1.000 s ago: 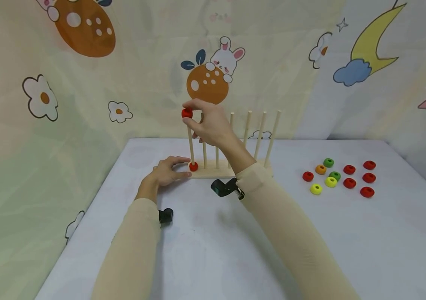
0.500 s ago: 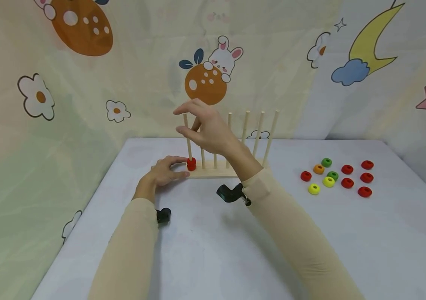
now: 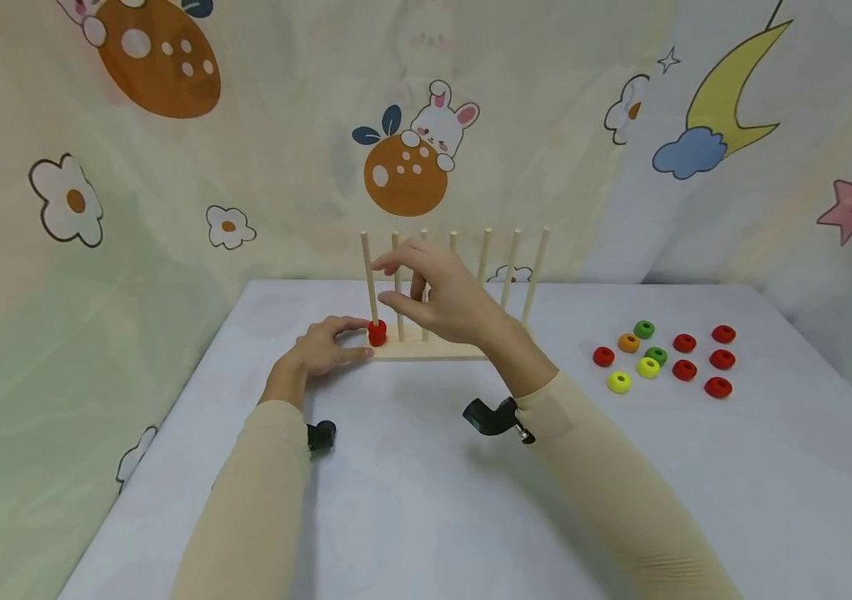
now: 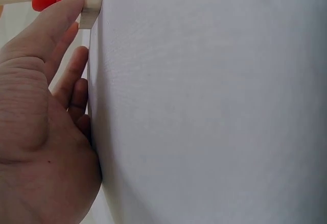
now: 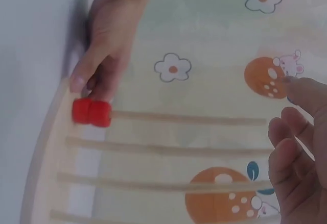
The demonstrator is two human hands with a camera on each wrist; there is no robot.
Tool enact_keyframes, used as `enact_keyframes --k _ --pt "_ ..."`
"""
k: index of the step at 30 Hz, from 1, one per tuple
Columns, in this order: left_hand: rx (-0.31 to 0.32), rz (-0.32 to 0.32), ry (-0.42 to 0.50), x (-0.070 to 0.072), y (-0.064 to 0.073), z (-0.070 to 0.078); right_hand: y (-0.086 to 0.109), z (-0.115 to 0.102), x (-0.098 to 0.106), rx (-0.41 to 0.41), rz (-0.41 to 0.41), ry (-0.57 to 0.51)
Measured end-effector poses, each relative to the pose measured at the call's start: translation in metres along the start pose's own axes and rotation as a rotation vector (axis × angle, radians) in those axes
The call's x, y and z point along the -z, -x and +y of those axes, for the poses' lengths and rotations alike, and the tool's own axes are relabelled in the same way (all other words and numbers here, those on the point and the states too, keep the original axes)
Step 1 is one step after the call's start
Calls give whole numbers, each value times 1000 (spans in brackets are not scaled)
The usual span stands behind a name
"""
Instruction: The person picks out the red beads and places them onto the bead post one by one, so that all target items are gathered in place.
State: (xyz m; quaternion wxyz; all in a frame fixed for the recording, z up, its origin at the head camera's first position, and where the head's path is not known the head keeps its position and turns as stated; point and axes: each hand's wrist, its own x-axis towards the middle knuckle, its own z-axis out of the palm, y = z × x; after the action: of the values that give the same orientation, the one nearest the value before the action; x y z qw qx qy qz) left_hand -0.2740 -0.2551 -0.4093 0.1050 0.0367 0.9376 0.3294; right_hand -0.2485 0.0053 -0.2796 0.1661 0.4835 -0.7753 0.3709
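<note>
A wooden peg rack (image 3: pixel 426 348) with several upright rods stands near the table's back edge. Two red beads (image 3: pixel 377 333) are stacked at the bottom of its leftmost rod; the right wrist view shows both red beads (image 5: pixel 91 113) touching. With thumb and forefinger, my left hand (image 3: pixel 321 346) holds the left end of the rack's base. The left thumb (image 4: pixel 43 32) lies close by the beads in the left wrist view. My right hand (image 3: pixel 448 292) hovers in front of the rods, fingers apart, holding nothing. It hides parts of the middle rods.
Loose beads lie on the white table (image 3: pixel 396 500) to the right of the rack: several red ones (image 3: pixel 684 370), two green ones (image 3: pixel 644 329), two yellow ones (image 3: pixel 618 382) and an orange one (image 3: pixel 628 342). A printed cloth (image 3: pixel 291 167) hangs behind the table.
My right hand let go of a red bead at the leftmost rod's top. That bead dropped onto the lower one. The right hand then moved down and right; the left stayed at the base.
</note>
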Motion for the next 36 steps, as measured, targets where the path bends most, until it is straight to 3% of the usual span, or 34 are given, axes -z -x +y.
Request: enact_keyframes --k 11,22,29,36 --pt "15 26 19 3 3 -3 42 17 16 11 -28 -22" --pt "-24 26 27 -2 4 -4 89 32 38 -108 -64 23" --pt "11 0 38 -5 4 -4 120 37 53 -181 -119 72" --pt "-29 19 32 -3 3 -5 146 50 70 -220 -96 133"
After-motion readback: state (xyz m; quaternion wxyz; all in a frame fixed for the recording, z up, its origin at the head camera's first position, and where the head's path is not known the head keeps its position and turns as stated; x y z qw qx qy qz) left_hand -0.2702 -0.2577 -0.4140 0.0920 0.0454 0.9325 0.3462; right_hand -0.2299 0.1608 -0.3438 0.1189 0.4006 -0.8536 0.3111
